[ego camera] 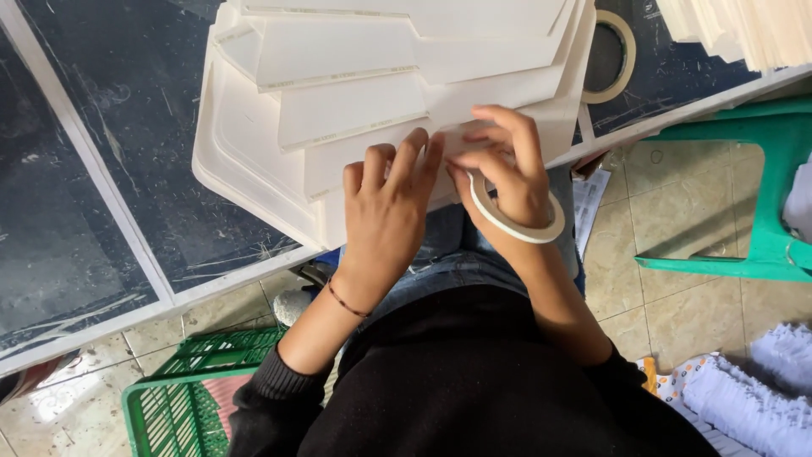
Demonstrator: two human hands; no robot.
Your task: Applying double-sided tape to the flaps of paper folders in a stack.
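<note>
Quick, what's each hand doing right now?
Left hand: fingers flat, pressing on the white card sheets, gripping nothing.
Right hand: fingertips pinching at the sheet's edge; tape roll worn around the wrist.

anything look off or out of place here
Mostly tidy. The odd bit: a roll of tape sits around the right hand wrist like a bracelet. The stack of cream card sheets is fanned and hangs past the table edge over the lap, pressed by the left hand.
</note>
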